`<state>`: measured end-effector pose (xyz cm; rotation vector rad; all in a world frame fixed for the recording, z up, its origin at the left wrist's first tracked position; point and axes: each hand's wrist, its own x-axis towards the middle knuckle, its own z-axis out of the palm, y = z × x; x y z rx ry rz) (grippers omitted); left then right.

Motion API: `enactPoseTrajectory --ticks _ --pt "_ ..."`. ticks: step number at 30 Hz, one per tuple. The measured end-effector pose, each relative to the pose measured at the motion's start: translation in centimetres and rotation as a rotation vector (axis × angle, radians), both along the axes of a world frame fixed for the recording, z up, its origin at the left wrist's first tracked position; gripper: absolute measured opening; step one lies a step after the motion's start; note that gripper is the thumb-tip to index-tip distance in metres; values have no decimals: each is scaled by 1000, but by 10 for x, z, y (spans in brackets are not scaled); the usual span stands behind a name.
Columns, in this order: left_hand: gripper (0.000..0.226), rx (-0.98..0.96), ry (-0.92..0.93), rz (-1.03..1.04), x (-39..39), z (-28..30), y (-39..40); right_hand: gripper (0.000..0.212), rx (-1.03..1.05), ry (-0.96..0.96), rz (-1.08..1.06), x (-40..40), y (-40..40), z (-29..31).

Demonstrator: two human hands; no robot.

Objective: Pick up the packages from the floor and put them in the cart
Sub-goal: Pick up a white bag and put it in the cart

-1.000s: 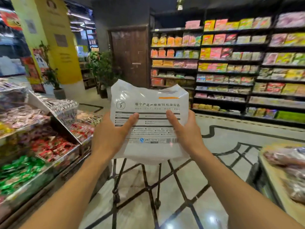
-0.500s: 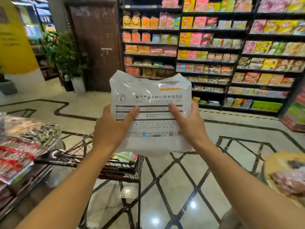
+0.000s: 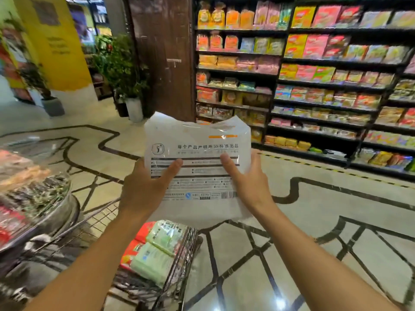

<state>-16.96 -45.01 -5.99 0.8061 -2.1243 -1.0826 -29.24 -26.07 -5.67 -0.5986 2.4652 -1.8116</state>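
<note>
both hands (image 3: 143, 189) hold white package (image 3: 197, 153) — cart (image 3: 179, 261) now nearer.

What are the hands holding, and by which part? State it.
A white package, held upright above the cart. The left hand grips its lower left edge, the right hand its lower right edge, thumbs on the front.
</note>
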Motion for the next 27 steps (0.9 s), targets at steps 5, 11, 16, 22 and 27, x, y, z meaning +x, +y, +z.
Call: enactPoseTrajectory --ticks 5,11,16,22,27 --pt "85 25 -33 169 -46 -12 -37 76 37 -37 153 -78 -59 -10" --pt "85 11 -76 296 -66 -46 -97 69 89 -84 357 -129 -142 -38" --pt "88 122 -75 406 -76 -102 -143 67 158 -157 535 -155 -213 -91" --pt "37 519 -43 508 -90 -191 -184 64 271 -232 599 -170 -278 -180" --pt "81 879 65 619 -79 -285 -194 82 416 -293 646 -167 -308 -263"
